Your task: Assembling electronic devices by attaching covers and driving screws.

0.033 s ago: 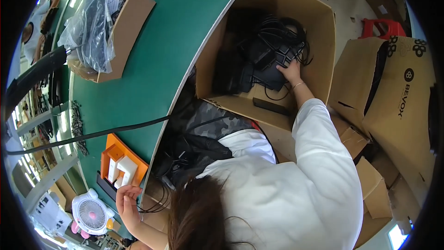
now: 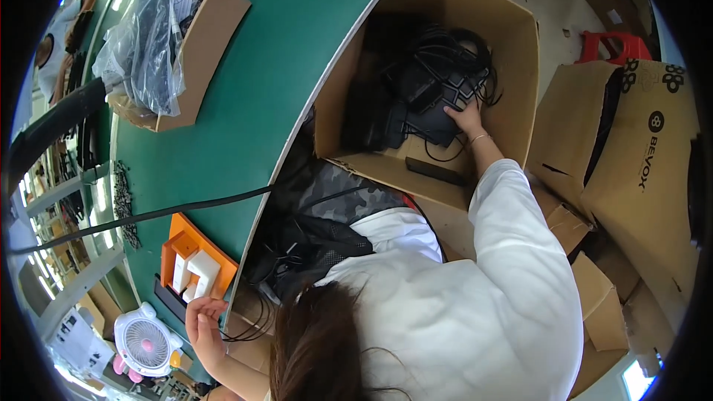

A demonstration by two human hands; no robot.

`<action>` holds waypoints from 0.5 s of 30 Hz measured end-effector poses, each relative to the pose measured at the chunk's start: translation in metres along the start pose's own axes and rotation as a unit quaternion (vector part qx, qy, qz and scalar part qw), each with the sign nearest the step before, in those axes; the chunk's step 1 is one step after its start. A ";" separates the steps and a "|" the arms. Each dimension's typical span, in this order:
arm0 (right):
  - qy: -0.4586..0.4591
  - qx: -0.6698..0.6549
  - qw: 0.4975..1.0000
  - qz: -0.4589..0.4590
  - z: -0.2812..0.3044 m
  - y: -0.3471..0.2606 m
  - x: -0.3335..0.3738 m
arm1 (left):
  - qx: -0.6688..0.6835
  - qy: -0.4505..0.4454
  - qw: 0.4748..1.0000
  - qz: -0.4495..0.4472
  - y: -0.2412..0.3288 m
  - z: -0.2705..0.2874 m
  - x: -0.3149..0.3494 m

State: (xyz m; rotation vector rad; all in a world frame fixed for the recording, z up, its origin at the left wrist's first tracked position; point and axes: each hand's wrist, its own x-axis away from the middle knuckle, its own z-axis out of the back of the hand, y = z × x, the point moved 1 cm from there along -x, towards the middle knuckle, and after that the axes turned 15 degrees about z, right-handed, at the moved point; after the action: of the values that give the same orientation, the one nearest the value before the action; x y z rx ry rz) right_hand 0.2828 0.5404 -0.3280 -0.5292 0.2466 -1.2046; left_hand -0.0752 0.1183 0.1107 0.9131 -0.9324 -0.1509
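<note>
My right hand (image 2: 468, 115) reaches deep into an open cardboard box (image 2: 512, 37). Its thumb and fingers close on the edge of a black plastic device (image 2: 438, 128) with angular ridges; its exact kind is unclear. Black cables (image 2: 475, 44) lie coiled over more dark items in the box, and a flat black bar (image 2: 435, 171) rests near its front wall. At the lower left, my left hand (image 2: 206, 319) is raised by the table edge, fingers loosely bent and apart, holding nothing visible. Beside it is an orange tray (image 2: 180, 241) with white angled pieces (image 2: 202, 273).
A green table (image 2: 245, 96) runs along the left, bearing a carton (image 2: 212, 44) with a clear plastic bag (image 2: 145, 59). A black cable (image 2: 178, 212) crosses it. A white fan (image 2: 148, 341) stands lower left. Large cartons (image 2: 639, 156) and a red plastic stool (image 2: 615, 43) are on the right.
</note>
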 end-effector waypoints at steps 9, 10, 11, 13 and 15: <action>-0.037 -0.656 0.654 -0.375 -0.005 -0.021 0.024 | 0.023 0.001 1.000 -0.014 -0.007 0.010 -0.006; -0.038 -0.657 0.654 -0.374 -0.009 -0.013 0.027 | 0.023 0.002 1.000 -0.014 -0.005 0.007 -0.005; -0.060 -0.689 0.623 -0.366 -0.012 -0.006 0.029 | 0.015 0.003 1.000 -0.017 -0.002 0.005 -0.005; -0.085 -0.717 0.592 -0.357 -0.006 -0.019 0.029 | 0.011 0.008 1.000 -0.016 -0.004 0.007 -0.005; -0.186 -0.576 0.715 -0.350 0.004 -0.034 0.031 | 0.029 0.002 1.000 -0.012 -0.009 0.010 -0.005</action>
State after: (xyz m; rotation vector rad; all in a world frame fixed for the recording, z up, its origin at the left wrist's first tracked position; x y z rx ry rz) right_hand 0.2680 0.5040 -0.3040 -2.1041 0.4692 -1.5349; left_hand -0.0836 0.1094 0.1038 0.9773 -0.9257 -0.1433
